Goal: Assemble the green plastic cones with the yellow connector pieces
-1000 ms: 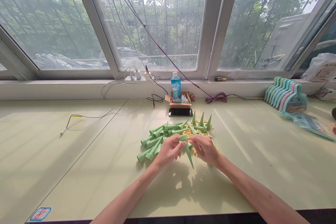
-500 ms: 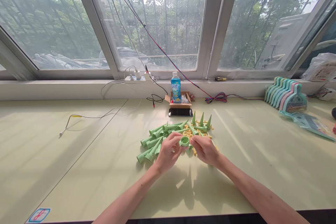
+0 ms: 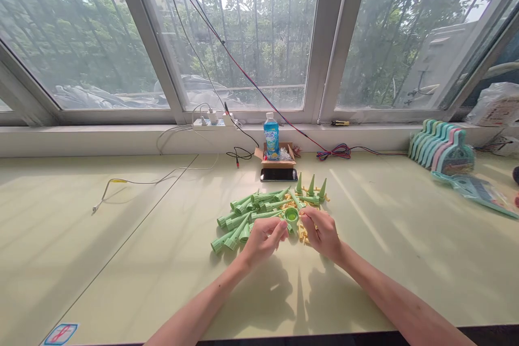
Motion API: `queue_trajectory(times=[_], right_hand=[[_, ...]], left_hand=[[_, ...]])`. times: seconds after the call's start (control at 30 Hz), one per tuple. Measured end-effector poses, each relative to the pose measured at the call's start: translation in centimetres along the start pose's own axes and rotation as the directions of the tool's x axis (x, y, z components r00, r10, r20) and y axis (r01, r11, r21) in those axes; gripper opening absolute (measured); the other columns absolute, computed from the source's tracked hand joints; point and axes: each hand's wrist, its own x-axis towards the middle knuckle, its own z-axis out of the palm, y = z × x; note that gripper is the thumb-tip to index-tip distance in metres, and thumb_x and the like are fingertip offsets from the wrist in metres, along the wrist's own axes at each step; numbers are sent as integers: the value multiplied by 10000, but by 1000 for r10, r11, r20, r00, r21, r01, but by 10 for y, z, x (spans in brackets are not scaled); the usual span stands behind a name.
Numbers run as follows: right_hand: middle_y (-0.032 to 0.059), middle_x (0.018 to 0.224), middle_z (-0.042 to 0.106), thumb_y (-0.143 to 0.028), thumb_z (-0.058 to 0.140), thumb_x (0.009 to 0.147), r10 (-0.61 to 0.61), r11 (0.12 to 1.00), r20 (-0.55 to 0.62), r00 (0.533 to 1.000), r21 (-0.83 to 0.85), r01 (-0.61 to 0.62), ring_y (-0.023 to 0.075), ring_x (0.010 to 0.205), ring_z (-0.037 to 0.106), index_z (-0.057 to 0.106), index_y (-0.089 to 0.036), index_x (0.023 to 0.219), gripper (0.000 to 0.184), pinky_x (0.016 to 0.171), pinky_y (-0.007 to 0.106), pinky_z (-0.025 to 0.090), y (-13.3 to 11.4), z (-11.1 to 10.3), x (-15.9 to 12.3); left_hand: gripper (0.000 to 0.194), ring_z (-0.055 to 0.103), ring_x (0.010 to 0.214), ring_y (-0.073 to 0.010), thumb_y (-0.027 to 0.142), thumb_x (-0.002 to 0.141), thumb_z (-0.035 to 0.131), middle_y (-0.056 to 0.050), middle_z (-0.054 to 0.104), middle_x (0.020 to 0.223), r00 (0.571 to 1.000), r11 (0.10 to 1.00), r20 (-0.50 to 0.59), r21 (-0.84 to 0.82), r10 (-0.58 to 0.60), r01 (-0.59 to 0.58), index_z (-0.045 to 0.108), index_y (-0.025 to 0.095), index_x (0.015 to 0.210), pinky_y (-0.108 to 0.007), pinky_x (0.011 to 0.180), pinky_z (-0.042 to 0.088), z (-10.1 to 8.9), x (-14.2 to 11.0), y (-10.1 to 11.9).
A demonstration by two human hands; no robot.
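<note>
Phone [image 3: 278, 174] before open box [image 3: 279, 163]; bottle [image 3: 271, 137] inside.

Smooth green plastic cones [image 3: 236, 232] lie before me. My bench [image 3: 385, 270] looks smooth, faintly glossy; the phone [image 3: 278, 174] is glossy black.

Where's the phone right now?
In the head view, the phone lies just right of centre on the table, between the small cardboard box and the green cones.

Grn cone [image 3: 291, 216], open end twd cam, other cones [image 3: 238, 220] heaped, yel pcs [image 3: 303, 235] alongside
</note>
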Motion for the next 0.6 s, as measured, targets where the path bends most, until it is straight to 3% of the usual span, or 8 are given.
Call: queue_trajectory(times=[0.17,0.33,0.6], right_hand=[[-35,640,423,-95,374,1001,-20,999,28,999,36,19,104,520,345,500,-196,888,198,492,233,287,0,5,-3],[-33,647,414,-103,363,1006,-23,998,64,998,59,19,116,538,351,494,-205,925,184,500,242,284,0,10,-10],[-12,667,466,-147,326,1032,-14,993,116,993,116,1,130,563,400,491,-210,949,196,515,249,331,-3,15,-11]], left_hand=[[796,464,363,-87,708,939,322,-62,582,505,984,965,87,-200,-155,170,692,88,601,-215,408,322,0,0,-1],[879,437,323,-73,731,941,250,-91,624,511,951,924,219,-268,-219,274,723,74,597,-247,476,394,-4,2,1],[795,453,321,-71,702,940,351,-101,650,562,962,916,221,-327,-164,231,743,59,684,-228,443,368,-7,2,-8]])
